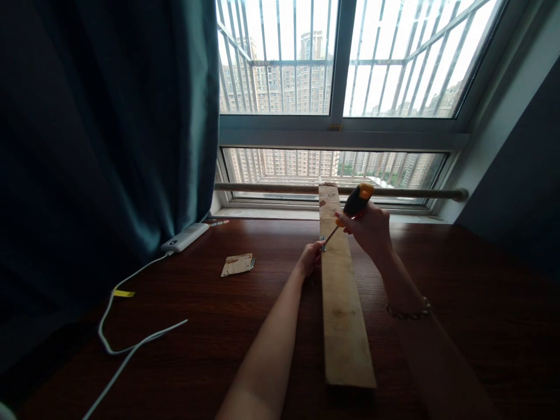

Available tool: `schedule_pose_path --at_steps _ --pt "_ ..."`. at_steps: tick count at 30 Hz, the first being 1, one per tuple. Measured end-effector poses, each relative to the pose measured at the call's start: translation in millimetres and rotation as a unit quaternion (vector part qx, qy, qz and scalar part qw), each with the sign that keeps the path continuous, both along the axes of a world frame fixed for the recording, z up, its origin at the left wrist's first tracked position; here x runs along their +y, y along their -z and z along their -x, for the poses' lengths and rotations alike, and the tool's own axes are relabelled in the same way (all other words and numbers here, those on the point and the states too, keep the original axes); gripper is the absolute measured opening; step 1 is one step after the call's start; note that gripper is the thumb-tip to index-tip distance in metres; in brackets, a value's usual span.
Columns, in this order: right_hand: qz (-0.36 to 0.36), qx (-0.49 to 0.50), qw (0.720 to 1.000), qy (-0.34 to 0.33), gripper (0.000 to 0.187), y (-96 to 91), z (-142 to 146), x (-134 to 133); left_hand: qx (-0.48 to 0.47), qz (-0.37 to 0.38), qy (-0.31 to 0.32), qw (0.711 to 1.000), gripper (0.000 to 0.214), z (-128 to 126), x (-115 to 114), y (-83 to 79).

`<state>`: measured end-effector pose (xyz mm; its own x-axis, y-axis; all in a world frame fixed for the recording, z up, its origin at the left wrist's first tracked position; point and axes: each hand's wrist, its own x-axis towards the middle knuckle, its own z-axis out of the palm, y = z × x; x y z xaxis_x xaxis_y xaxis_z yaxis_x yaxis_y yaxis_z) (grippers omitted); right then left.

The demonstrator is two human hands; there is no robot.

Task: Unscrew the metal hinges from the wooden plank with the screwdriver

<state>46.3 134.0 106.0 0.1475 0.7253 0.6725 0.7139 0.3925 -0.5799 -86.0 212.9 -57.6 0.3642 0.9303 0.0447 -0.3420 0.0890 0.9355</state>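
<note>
A long pale wooden board (343,303) lies lengthwise before me, its far end by the window rail. On its left edge sits a small metal hinge (323,242). My right hand (370,230) is closed around a screwdriver (356,201) with a black and orange handle, its shaft slanting down to the left. The screwdriver's tip meets the hinge area; whether it sits in a screw is too small to tell. My left hand (310,258) is closed at the board's left edge, fingertips at the hinge. Its fingers are partly hidden.
A small wooden piece (237,265) with metal bits at its right side lies left on the dark brown table (210,361). Farther left are a white power strip (186,237), its white cable (101,326) and a yellow strip (123,293). A metal rail (271,188) crosses before the window.
</note>
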Motion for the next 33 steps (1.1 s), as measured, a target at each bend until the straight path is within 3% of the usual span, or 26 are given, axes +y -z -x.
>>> schedule_pose_path --at_steps 2,6,10,14,18,24,33 --pt "0.0 0.002 0.999 0.038 0.032 0.0 -5.6 3.3 -0.004 0.011 0.0 1.0 0.039 -0.1 -0.3 -0.6" --pt "-0.004 0.003 0.981 0.192 0.04 5.5 -30.6 18.5 -0.006 0.024 -0.012 1.0 0.036 -0.9 -1.1 -1.7" --pt "0.135 -0.052 0.956 0.253 0.044 26.0 -65.0 43.3 -0.002 0.018 -0.018 1.0 0.038 -1.1 -0.9 -0.3" --pt "0.318 -0.156 0.913 0.2 0.038 59.9 -88.9 67.5 -0.004 0.017 -0.011 1.0 0.038 -0.9 -0.6 0.2" --pt "0.428 -0.197 0.869 0.149 0.035 89.9 -94.6 81.8 -0.003 0.02 -0.007 1.0 0.039 -1.4 -0.3 -0.7" --pt "0.462 -0.19 0.856 0.134 0.039 109.4 -92.2 87.4 0.003 0.024 -0.012 1.0 0.038 -2.1 1.1 0.9" --pt "0.496 -0.135 0.853 0.096 0.035 115.7 -91.7 86.3 -0.005 0.019 -0.026 0.999 0.036 -1.5 -2.0 -3.2"
